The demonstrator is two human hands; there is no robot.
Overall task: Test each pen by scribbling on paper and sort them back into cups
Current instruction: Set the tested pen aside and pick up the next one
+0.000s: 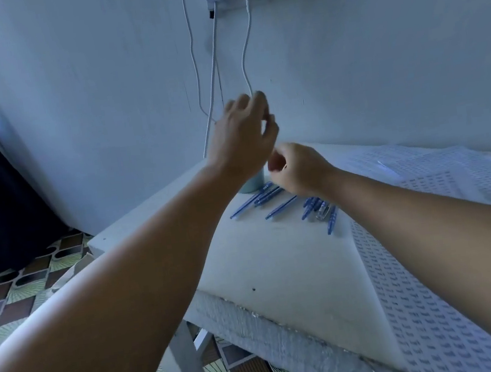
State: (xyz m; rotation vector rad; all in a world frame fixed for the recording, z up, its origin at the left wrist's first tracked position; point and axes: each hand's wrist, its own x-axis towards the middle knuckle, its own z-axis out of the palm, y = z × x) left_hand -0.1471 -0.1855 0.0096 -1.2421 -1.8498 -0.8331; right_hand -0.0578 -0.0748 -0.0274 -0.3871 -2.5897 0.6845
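Presently, item by item: my left hand (pixel 242 134), raised above the far left of the table (pixel 279 262), fingers loosely spread, holding nothing. My right hand (pixel 296 168), just beside it, fingers curled; whether it grips anything I cannot tell. Cup (pixel 251 183), mostly hidden behind my left wrist. Blue pens (pixel 274 200), scattered flat near the cup. Patterned paper (pixel 425 302), right side.
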